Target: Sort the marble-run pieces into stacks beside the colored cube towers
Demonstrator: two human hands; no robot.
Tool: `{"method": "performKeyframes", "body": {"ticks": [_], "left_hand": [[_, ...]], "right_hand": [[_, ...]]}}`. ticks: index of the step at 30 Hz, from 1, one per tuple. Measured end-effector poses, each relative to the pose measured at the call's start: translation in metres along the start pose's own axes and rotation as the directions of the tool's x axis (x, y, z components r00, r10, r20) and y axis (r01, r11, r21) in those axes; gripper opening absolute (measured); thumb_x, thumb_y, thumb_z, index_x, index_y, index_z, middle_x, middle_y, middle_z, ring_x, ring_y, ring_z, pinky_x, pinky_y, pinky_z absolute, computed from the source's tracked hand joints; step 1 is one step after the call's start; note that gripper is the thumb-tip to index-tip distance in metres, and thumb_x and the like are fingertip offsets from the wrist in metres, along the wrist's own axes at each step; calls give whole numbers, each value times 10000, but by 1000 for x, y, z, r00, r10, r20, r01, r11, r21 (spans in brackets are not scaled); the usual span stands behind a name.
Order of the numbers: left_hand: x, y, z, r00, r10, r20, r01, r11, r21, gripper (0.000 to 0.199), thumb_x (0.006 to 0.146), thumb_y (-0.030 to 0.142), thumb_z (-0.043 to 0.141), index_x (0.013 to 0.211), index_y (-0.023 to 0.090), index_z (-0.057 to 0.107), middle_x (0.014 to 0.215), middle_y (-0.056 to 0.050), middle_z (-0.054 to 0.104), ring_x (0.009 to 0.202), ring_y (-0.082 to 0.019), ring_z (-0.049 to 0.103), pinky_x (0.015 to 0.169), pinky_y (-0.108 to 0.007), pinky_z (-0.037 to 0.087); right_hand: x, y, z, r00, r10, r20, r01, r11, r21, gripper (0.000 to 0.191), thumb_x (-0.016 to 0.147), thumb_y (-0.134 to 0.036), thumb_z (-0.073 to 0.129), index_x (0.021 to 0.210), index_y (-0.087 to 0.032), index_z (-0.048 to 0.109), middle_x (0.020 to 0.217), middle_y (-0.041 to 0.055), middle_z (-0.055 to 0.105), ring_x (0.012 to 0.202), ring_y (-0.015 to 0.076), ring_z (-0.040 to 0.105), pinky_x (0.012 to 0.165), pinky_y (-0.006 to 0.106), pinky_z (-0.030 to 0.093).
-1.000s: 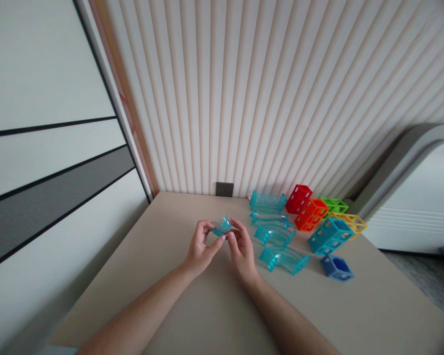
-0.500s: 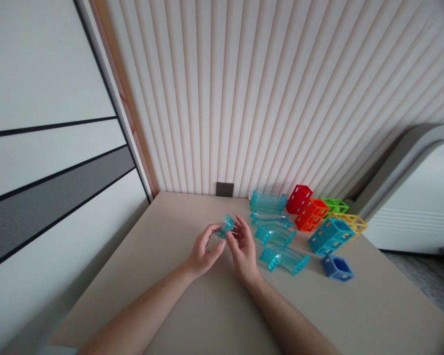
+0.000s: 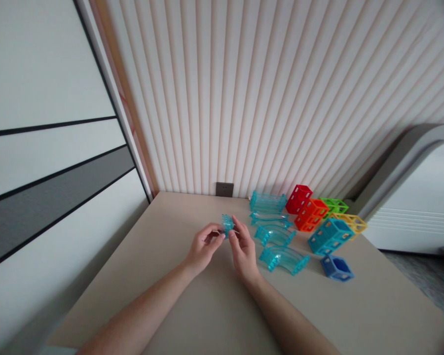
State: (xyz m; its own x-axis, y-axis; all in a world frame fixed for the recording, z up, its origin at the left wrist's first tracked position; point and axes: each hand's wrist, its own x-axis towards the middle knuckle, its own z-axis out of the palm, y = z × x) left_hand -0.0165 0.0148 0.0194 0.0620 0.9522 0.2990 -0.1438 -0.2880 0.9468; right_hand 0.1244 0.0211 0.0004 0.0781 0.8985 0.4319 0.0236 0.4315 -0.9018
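A small clear teal plastic track piece (image 3: 227,223) is held up between my two hands above the table. My left hand (image 3: 204,248) pinches its left side with thumb and fingers. From the other side my right hand (image 3: 242,251) grips it, thumb at the near edge and fingers behind. Part of the piece is covered by the fingertips. Just right of my right hand lie a clear teal curved track piece (image 3: 285,258) and a shorter curved one (image 3: 276,235). Behind them are a wavy teal piece (image 3: 270,218) and a straight teal piece (image 3: 268,202).
On the table's right stand a red block (image 3: 299,198), an orange block (image 3: 311,215), a green block (image 3: 335,206), a yellow block (image 3: 357,224), a teal block (image 3: 331,236) and a low blue block (image 3: 336,267). A ribbed wall with a socket (image 3: 225,189) borders the table (image 3: 163,222) behind.
The small teal piece has been turned in my hands, its toothed edge now facing up. My left thumb and fingers have closed in on it. The pieces on the table have not moved.
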Motion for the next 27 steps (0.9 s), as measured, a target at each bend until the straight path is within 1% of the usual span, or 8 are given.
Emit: {"method": "performKeyframes", "body": {"ticks": [3,7,11,13,16,20,23,27], "left_hand": [[-1,3,3,997,-83,6,83,990,-110,262,819,380,743,976,175,699,955,-71,721,911,-204,654,851,-298,514],[0,4,6,986,-161,-35,147,957,-250,270,766,377,799,896,158,710,891,-61,733,868,-176,664,834,-270,524],[2,1,6,955,-285,-85,219,868,-446,309,710,377,847,866,162,689,837,-28,730,762,-135,668,766,-253,547],[4,0,6,945,-315,-86,230,830,-508,327,698,369,858,881,166,679,849,-24,735,754,-131,674,742,-247,551],[5,1,6,944,-324,-62,239,800,-550,328,699,348,862,890,159,674,875,-31,743,773,-126,679,722,-226,545],[4,2,6,947,-321,-18,251,773,-583,312,734,338,842,913,154,665,924,-44,741,790,-116,672,727,-213,541],[4,1,6,952,-306,0,248,772,-586,315,773,380,808,932,154,656,936,-51,732,781,-114,664,718,-212,537],[5,-1,5,944,-329,-21,261,783,-565,379,753,441,815,929,150,646,900,-55,721,765,-126,661,669,-209,518]], "right_hand": [[0,-1,0,1000,2,-3,-2,1000,-5,479,932,-403,614,1374,-229,554,1317,126,618,1122,240,633,912,393,548],[1,-1,1,1000,-16,15,16,1000,-8,577,907,-367,658,1434,-238,466,1306,121,642,1177,259,614,949,440,528],[-1,1,2,999,-6,38,7,1000,-27,634,875,-373,692,1447,-245,449,1387,127,586,1211,272,593,990,466,509],[-1,3,3,999,17,52,-15,999,-32,664,866,-373,700,1459,-245,430,1402,128,570,1195,268,600,1001,471,504],[-2,6,3,997,42,69,-39,998,-47,674,864,-374,697,1464,-232,425,1346,126,607,1143,260,623,991,471,513],[-1,5,2,998,29,54,-26,997,-67,671,859,-366,696,1459,-216,437,1274,124,646,1089,254,642,960,460,533],[0,3,0,999,-14,49,20,994,-107,650,854,-335,694,1447,-216,458,1270,123,644,1068,249,645,945,447,542],[-1,3,-1,992,-90,86,105,976,-191,622,846,-274,687,1432,-241,481,1333,117,593,1104,251,623,951,438,537]]}}
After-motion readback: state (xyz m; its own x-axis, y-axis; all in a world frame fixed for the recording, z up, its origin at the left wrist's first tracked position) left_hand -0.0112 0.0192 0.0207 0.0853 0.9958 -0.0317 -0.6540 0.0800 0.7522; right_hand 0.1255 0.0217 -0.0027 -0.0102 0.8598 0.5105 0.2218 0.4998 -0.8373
